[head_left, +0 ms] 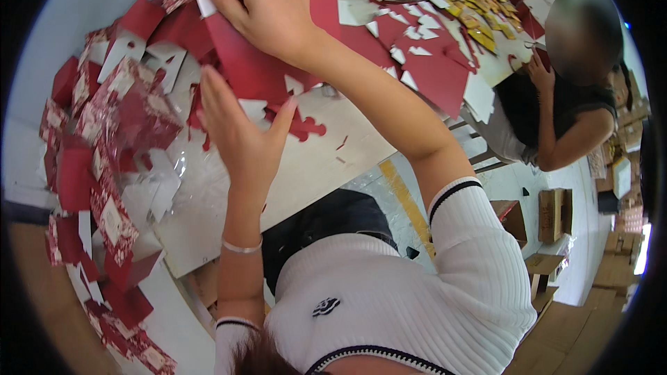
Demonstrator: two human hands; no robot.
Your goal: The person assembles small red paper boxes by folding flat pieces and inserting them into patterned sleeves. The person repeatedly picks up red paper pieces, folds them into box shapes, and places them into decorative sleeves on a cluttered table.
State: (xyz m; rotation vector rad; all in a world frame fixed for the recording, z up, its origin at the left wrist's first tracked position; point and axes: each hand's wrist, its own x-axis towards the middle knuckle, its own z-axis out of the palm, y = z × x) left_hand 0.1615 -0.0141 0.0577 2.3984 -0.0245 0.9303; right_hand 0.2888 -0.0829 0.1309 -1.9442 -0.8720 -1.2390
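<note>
A red cardboard box (243, 62), partly folded and with a white panel on top, stands at the far side of the table in front of me. My right hand (272, 17) reaches across and is closed over its upper part, thumb against the white panel. Just nearer, my left hand (240, 125) is stretched out with the thumb spread from the fingers, holding nothing. Its fingertips come close to the box's lower left; whether they touch I cannot tell. Flat red card blanks (431, 62) with white flaps lie in a stack to the right of the box.
Folded red and floral boxes (104, 167) pile up along the left, some in clear plastic (149, 114). Yellow packets (472, 0) are heaped at the far right. Red card scraps (306, 128) lie on the white table (333, 160). Another person (570, 97) sits at the right; cartons (556, 215) stand behind.
</note>
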